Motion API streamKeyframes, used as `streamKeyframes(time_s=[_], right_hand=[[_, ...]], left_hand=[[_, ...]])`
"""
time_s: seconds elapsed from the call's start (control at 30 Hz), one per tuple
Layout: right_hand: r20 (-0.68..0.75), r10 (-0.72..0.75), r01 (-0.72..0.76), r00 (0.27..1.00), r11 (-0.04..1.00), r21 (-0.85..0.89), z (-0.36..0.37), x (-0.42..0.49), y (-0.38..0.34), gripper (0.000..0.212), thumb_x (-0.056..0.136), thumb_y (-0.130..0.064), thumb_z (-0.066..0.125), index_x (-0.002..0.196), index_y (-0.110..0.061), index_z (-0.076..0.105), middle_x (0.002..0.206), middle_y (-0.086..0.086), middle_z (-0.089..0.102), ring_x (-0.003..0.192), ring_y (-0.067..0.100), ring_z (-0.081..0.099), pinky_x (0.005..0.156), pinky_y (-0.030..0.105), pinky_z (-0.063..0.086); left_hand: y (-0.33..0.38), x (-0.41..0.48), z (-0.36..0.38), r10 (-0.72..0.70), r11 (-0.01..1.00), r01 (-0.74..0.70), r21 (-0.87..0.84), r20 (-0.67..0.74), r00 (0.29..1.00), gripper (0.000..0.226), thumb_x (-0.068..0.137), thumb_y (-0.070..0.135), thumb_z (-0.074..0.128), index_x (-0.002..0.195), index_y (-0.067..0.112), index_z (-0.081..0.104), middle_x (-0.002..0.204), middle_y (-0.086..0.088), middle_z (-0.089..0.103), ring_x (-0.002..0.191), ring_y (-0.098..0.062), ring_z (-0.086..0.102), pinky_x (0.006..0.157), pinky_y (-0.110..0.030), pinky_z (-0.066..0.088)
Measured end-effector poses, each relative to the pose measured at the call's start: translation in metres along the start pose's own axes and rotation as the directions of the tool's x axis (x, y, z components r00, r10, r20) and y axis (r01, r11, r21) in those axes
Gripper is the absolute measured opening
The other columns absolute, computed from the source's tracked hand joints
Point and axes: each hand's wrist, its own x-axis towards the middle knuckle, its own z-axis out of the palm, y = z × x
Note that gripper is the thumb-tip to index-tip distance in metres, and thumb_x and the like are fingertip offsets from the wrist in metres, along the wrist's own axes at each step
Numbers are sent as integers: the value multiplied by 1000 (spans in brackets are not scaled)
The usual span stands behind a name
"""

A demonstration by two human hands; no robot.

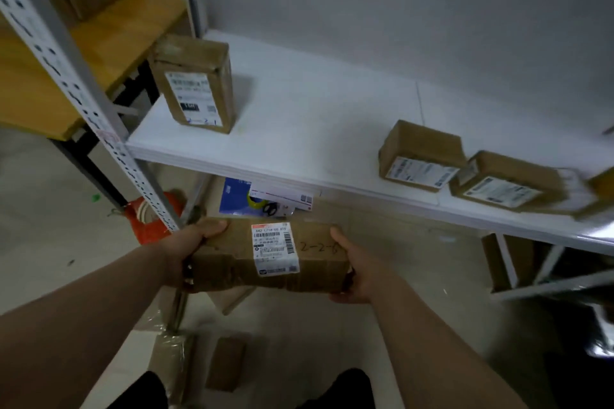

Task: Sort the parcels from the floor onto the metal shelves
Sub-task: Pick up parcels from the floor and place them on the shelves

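Here, left hand (187, 251) and right hand (358, 271) — fingers (212, 229) clamped — hold a creased, oblong cardboard parcel (229, 264).

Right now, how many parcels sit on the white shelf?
3. An upright parcel stands at the left end; a flat parcel and a second flat parcel lie side by side toward the right. A blurred shape at the right edge may be a fourth.

On my feed both forearms run bare all the way from the frame's lower edge up to the left hand (194, 244) and right hand (357, 276). Well below the parcel (232, 262), I make out plain black trousers (146, 392), showing as two rounded dark knees.
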Motion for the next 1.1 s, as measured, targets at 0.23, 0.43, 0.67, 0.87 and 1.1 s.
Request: streamKeyframes(time_s=[0.23, 0.43, 0.67, 0.87, 1.1], right_hand=[[-117, -125, 134, 985, 988, 76, -36, -179, -74, 86, 50, -81, 79, 112, -21, 71, 88, 9, 79, 97, 30, 72, 77, 40, 58], [-125, -399, 415, 908, 896, 159, -77, -313, -116, 72, 50, -73, 86, 104, -26, 80, 104, 6, 78, 92, 25, 76, 66, 38, 61], [-336, -714, 782, 614, 493, 382, -131, -413, -131, 32, 72, -51, 75, 97, -31, 80, 114, 11, 74, 105, 28, 70, 79, 45, 57], [-579, -723, 913, 376, 184, 363, -175, -478, -143, 25, 84, -52, 69, 93, -32, 81, 106, 4, 77, 110, 25, 68, 81, 47, 58], [-661, -711, 939, 239, -3, 343, -217, -508, -179, 35, 86, -53, 67, 104, -25, 80, 113, 7, 76, 105, 26, 71, 69, 38, 60]], left_hand=[[90, -168, 49, 118, 976, -126, 175, 55, 991, 84, 45, 57, 89, 116, 20, 64, 117, -17, 66, 107, -38, 61, 86, -53, 52], [167, -287, 81, 256, 877, -348, 332, 291, 922, 81, 51, 55, 89, 118, 14, 65, 117, -16, 67, 108, -36, 62, 79, -49, 56], [205, -398, 148, 356, 608, -707, 361, 672, 649, 74, 49, 43, 94, 116, 29, 69, 121, -5, 68, 114, -26, 61, 78, -48, 58], [212, -479, 225, 560, 301, -917, 261, 730, 392, 79, 54, 56, 89, 121, 28, 59, 111, 4, 71, 105, -18, 67, 79, -49, 60], [210, -519, 286, 716, 110, -993, 42, 689, 108, 82, 43, 57, 93, 113, 36, 56, 104, 11, 70, 86, -10, 72, 60, -35, 61]])
